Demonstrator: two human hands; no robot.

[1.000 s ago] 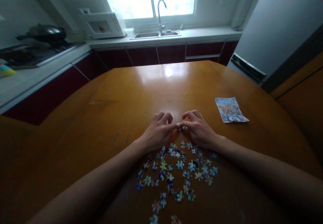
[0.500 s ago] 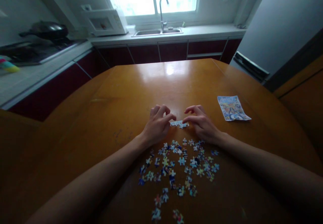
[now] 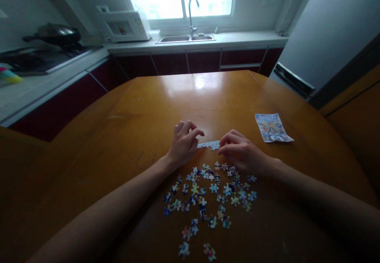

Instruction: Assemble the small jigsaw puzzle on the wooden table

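Note:
A narrow strip of joined jigsaw pieces [image 3: 209, 144], pale blue and white, lies on the wooden table between my hands. My left hand [image 3: 186, 140] is beside its left end, the index finger stretched out above the table and the thumb apart from it, holding nothing. At the other end, my right hand [image 3: 239, 149] has its thumb and fingers closed around the strip's right tip, which they cover. Loose jigsaw pieces [image 3: 214, 188] in blue, white, yellow and dark colours lie scattered on the near side, between my forearms.
A creased printed picture sheet [image 3: 273, 127] lies to the right on the wooden table [image 3: 166, 108]. Beyond the table are a sink [image 3: 173, 39], a microwave [image 3: 123, 26] and a wok [image 3: 57, 34] on the stove. A fridge [image 3: 320, 37] stands at the right.
My hands have moved apart, leaving the strip visible between them. My left hand has drawn back leftward off the strip; my right hand has moved to its right end and closed more.

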